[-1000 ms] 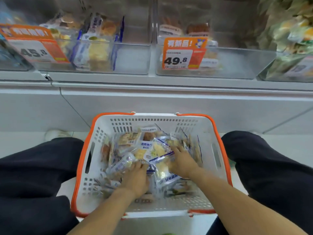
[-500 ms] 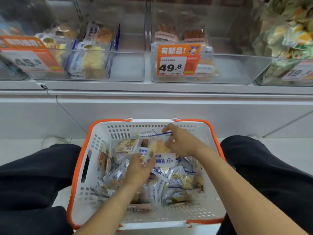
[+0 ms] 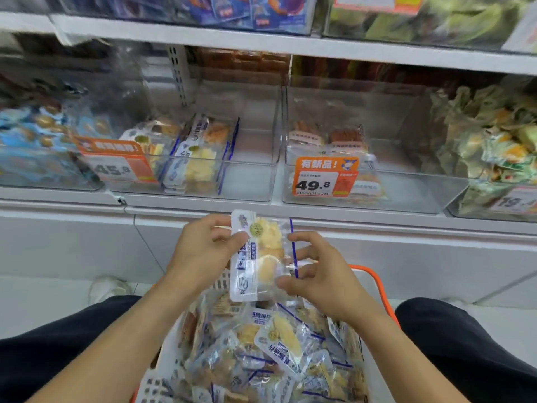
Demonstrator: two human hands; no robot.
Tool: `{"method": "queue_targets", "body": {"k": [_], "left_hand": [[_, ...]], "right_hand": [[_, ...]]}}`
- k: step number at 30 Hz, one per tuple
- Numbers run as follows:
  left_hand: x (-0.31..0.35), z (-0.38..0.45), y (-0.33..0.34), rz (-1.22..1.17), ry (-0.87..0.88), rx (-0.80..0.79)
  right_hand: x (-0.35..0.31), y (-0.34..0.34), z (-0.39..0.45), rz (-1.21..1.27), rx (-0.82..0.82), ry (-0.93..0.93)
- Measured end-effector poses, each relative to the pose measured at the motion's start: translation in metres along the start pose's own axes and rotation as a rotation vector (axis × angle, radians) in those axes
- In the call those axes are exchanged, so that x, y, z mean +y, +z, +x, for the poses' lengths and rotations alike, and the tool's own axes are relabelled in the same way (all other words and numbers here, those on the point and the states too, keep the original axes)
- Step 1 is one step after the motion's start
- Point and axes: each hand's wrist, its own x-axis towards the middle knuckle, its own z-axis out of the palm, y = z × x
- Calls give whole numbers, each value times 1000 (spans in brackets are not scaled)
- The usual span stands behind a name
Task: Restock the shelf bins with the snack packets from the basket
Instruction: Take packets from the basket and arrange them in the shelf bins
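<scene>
Held packet: a clear snack packet (image 3: 258,257) with pale yellow pieces inside and a white strip printed in blue down its left side, held upright above the basket and below the shelf edge, between both hands
Left hand: the left hand (image 3: 200,251) pinches the packet's upper left edge, thumb on the front near the top, fingers curled behind
Right hand: the right hand (image 3: 316,274) holds the packet's right side, thumb pressing the lower front, the other fingers spread and bent around the clear right edge with its blue line
Basket: a white basket (image 3: 377,289) with an orange rim sits between the person's knees, piled with more packets (image 3: 279,347) of the same kind, lying at all angles
Target bin: a clear bin (image 3: 247,184) on the shelf straight ahead holds a few matching packets (image 3: 197,158) stacked at its left, with the right part bare; an orange price tag (image 3: 116,164) reading 45.8 hangs on its front
Neighbouring bin: to its right a second clear bin (image 3: 406,196) holds brownish packets at the back left, with an orange tag (image 3: 324,177) reading 49.8
Far right: a bin of green and yellow wrapped sweets (image 3: 491,146)
Legs: dark trousers (image 3: 58,359) on both sides of the basket
</scene>
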Motion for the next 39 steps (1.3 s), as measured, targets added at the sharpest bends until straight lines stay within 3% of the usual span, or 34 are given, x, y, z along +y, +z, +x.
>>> {"method": "queue_targets", "body": {"k": [5,11,14,17,26,32,39], "left_hand": [[40,9,-38,131,288,19],[52,45,-88,655,728,389],[40,69,-112,863,670,467],[26,87,-126,987,578,447],[10,108,-140,990,639,521],[7,111,-135,959,638,555],[5,113,-134,922,620,553]], "right_hand": [[-44,10,-4,124,192,-204],[-116,11,33,62,367,-387],[-148,11,76,-64,391,-375],[-166,18,128,-143,399,-332],[-165,46,250,-2,285,23],[-153,53,302,-513,281,42],[-150,61,307,-732,263,-4]]}}
